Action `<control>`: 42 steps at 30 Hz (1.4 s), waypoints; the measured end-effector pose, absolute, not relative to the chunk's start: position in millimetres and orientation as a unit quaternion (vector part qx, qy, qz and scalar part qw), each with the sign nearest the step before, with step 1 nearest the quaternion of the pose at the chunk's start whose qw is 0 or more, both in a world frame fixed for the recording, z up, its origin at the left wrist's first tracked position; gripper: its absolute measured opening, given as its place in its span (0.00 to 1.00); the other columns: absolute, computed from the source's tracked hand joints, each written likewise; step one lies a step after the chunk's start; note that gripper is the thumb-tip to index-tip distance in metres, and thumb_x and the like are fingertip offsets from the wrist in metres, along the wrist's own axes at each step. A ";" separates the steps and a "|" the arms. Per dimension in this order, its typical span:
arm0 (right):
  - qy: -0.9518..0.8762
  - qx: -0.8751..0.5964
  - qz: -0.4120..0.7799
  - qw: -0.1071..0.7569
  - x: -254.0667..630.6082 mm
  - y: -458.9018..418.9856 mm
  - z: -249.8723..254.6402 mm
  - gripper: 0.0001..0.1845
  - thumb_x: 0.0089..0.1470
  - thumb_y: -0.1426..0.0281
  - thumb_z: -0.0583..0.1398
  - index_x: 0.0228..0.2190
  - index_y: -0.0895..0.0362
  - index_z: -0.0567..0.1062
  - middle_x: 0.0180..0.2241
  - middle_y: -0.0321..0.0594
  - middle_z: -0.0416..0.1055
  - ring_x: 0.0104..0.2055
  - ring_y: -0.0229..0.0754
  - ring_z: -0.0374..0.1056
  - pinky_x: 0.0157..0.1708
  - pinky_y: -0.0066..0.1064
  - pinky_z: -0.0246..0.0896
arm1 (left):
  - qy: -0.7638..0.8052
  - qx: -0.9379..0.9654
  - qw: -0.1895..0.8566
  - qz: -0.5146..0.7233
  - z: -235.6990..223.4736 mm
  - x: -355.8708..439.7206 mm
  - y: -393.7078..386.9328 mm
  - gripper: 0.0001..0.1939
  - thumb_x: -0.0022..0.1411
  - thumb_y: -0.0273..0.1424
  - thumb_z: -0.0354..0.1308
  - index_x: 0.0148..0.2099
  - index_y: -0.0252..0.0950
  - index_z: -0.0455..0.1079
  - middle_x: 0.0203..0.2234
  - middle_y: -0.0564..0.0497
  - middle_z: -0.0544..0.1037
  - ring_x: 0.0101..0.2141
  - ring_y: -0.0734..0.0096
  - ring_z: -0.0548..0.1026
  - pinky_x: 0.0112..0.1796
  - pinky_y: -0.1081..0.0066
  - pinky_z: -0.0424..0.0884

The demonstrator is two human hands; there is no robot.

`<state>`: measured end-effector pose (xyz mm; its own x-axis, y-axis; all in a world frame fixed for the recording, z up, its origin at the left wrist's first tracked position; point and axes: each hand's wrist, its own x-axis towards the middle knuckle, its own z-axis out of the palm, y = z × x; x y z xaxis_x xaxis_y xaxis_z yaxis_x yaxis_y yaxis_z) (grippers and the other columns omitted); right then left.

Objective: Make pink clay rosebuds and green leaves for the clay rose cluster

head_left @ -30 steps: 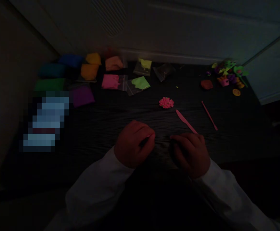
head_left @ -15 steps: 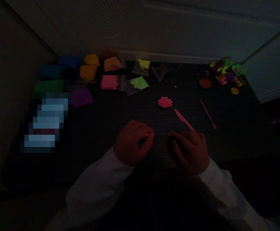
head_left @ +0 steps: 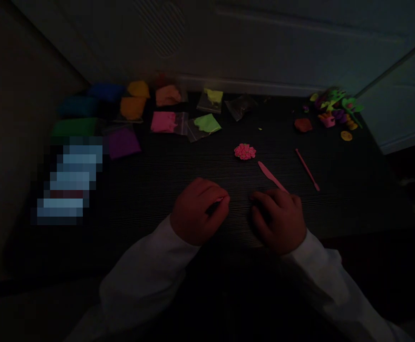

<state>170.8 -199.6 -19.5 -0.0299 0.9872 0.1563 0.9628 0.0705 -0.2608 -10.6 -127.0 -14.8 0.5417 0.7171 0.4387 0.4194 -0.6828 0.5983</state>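
Note:
Near the front middle of the black table [head_left: 150, 190], my left hand [head_left: 198, 211] is closed, thumb and index finger pinched on a small bit of pink clay [head_left: 220, 200]. Most of that bit is hidden by the fingers. To its right, my right hand [head_left: 280, 221] rests low over the table, index finger reaching out with its tip down and the thumb apart from it. Whatever lies under that fingertip is hidden. Just beyond the right hand lies a pink plastic clay knife [head_left: 271, 176]. A pink clay flower [head_left: 245, 151] with many petals sits farther back.
A thin pink modelling stick [head_left: 307, 169] lies to the right. Behind it are a reddish-brown clay lump [head_left: 303, 125] and a cluster of colourful clay pieces [head_left: 335, 109]. Bags of pink clay [head_left: 162, 122], green clay [head_left: 207, 123] and purple clay [head_left: 123, 143] stand at back left, near a blurred-out bright object [head_left: 72, 183].
My right hand has shifted slightly left and away from me, and its index fingertip now covers the small pink piece that showed there. My left hand keeps its pinch.

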 end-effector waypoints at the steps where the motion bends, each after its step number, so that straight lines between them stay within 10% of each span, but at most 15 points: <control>1: -0.715 -0.680 0.046 0.152 171.2 -199.2 -19.7 0.15 0.49 0.66 0.53 0.40 0.53 0.69 0.36 0.41 0.65 0.40 0.43 0.60 0.39 0.38 0.47 | 0.333 0.852 0.217 0.341 -14.9 -10.6 -126.9 0.03 0.51 0.25 0.53 0.31 0.32 0.67 0.26 0.49 0.73 0.29 0.73 0.68 0.33 0.68 0.66; 42: -0.690 -0.687 -0.024 0.228 178.2 -206.1 -23.5 0.11 0.47 0.69 0.56 0.34 0.55 0.73 0.31 0.38 0.68 0.33 0.39 0.63 0.37 0.37 0.47 | 0.318 0.920 0.096 0.208 -16.7 15.1 -146.0 0.13 0.54 0.33 0.50 0.41 0.40 0.70 0.28 0.50 0.71 0.34 0.64 0.64 0.34 0.61 0.59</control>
<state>178.2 -206.1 -23.5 0.0466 0.9367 0.3470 0.9583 0.0562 -0.2803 15.1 -146.0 -16.7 0.7119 0.6245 0.3213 0.5447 -0.7798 0.3086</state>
